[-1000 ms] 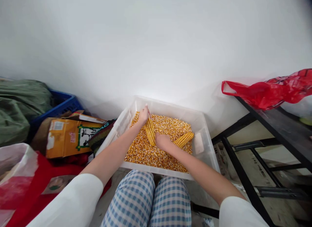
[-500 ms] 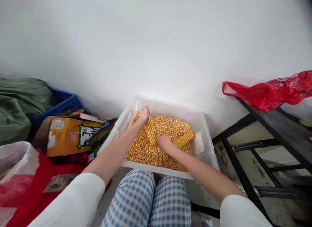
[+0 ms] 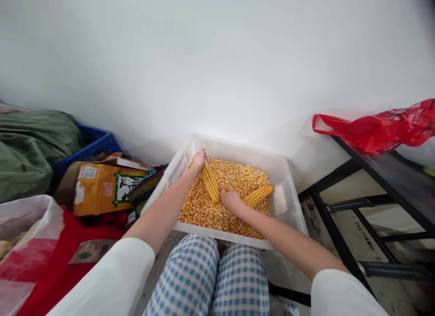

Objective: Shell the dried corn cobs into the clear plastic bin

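Observation:
My left hand (image 3: 198, 160) is closed around the upper end of a yellow ear of corn (image 3: 210, 184), which slants down to the right over a bed of loose corn kernels (image 3: 204, 215). My right hand (image 3: 230, 201) is beside the lower end of that ear, its fingers curled and its thumb close to the ear's edge. What those fingers hold is hidden. A second ear of corn (image 3: 258, 195) rests on the kernels, its near end out of sight behind my right hand and wrist. The kernels fill the bottom of a translucent plastic bin (image 3: 294, 207).
A white wall (image 3: 217, 62) rises behind the bin. To the left are a yellow cardboard box (image 3: 98, 189), a blue crate (image 3: 98, 144), a green sack (image 3: 30, 148) and a red bag (image 3: 50, 270). A black metal frame (image 3: 335, 234) stands right, a red plastic bag (image 3: 377, 130) on it.
The whole view has shifted slightly, so things appear a little further right. Both hands keep nearly the same place at the ear of corn.

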